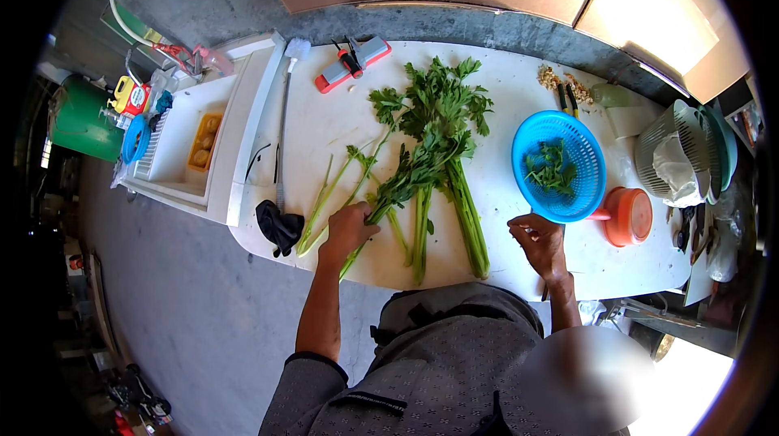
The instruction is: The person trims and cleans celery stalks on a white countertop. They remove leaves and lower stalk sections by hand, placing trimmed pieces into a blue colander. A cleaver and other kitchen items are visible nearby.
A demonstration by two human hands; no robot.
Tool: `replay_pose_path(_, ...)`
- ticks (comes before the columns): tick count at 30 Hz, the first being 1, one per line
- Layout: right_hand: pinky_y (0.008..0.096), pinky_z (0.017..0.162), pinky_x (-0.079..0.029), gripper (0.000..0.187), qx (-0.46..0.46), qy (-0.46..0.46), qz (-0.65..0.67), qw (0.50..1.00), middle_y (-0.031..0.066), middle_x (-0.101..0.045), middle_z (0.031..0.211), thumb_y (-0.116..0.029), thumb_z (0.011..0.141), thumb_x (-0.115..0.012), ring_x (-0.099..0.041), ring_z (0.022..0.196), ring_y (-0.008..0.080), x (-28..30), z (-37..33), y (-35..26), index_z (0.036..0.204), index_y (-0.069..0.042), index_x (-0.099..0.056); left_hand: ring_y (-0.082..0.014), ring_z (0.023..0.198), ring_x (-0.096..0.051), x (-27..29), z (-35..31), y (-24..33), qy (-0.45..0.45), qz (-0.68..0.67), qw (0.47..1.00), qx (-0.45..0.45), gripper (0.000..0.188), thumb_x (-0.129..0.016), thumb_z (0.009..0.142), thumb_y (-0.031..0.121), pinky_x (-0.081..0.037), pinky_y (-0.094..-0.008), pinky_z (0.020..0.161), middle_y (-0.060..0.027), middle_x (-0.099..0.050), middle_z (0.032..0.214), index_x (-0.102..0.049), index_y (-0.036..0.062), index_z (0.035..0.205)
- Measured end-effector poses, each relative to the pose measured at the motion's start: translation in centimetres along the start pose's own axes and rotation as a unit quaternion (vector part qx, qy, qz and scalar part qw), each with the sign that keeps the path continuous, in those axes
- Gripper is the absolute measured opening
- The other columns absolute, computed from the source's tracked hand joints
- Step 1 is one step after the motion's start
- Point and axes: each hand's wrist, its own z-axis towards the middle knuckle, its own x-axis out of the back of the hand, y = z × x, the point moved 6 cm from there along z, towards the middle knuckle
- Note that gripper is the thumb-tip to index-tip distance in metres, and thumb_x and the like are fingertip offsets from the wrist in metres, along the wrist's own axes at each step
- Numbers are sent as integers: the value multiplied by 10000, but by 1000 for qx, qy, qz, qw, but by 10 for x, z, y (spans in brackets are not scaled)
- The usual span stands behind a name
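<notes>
My left hand (349, 233) is closed around a leafy celery stalk (398, 186), whose dark green leaves lean over the bunch. Beside it on the white table (503, 184) lie thick celery bunches (468, 225), leaves pointing away from me. Several thin, bare stalks (324, 201) rest left of them. My right hand (542, 248) is just below the near rim of a blue colander (591, 156), fingers curled into a pinch; whatever they may hold is hidden. Torn green leaves (552, 170) sit in the colander's bottom.
An orange-red pot (628, 217) is right of the colander. Black-handled pliers or shears (568, 99) lie behind it by scattered brown scraps (560, 79). A red-and-grey tool (354, 65) is at the back. Left are a black cloth (278, 227) and a white sink (260, 111).
</notes>
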Motion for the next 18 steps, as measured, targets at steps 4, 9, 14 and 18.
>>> replay_pose_path(4, 308, 726, -577, 121, 23, -25, 13, 999, 103, -786, 969, -72, 925, -748, -726, 846, 161, -11, 2, -11, 1026, -17, -786, -257, 739, -686, -1, -8, -26, 4, -55, 998, 11, 245, -849, 780, 199, -523, -381, 687, -98, -698, 787, -686, 30, 852)
replay_pose_path(9, 307, 756, -587, 139, 17, -57, 36, 998, 102, -785, 963, -93, 943, -739, -732, 853, 157, -25, 5, -27, 1041, -2, -778, -63, 764, -571, 34, -19, 5, -5, -407, 913, 7, 176, -792, 817, -8, -472, -248, 702, 22, -610, 799, -626, 28, 863)
replay_pose_path(14, 278, 763, -579, 164, -37, -128, 192, 972, 107, -769, 963, -51, 952, -742, -715, 862, 128, -53, 11, -54, 1079, 52, -749, -77, 763, -593, 49, -30, 55, 17, -500, 866, -28, 176, -767, 881, 11, -489, -244, 712, 5, -616, 851, -597, 37, 915)
replay_pose_path(18, 270, 748, -578, 196, 27, -162, 212, 963, 90, -752, 986, -64, 971, -743, -708, 854, 121, -68, 20, -86, 1115, 68, -727, -99, 726, -616, 46, -29, 92, 26, -578, 814, -47, 156, -728, 945, 29, -511, -255, 677, -10, -602, 837, -572, 28, 932)
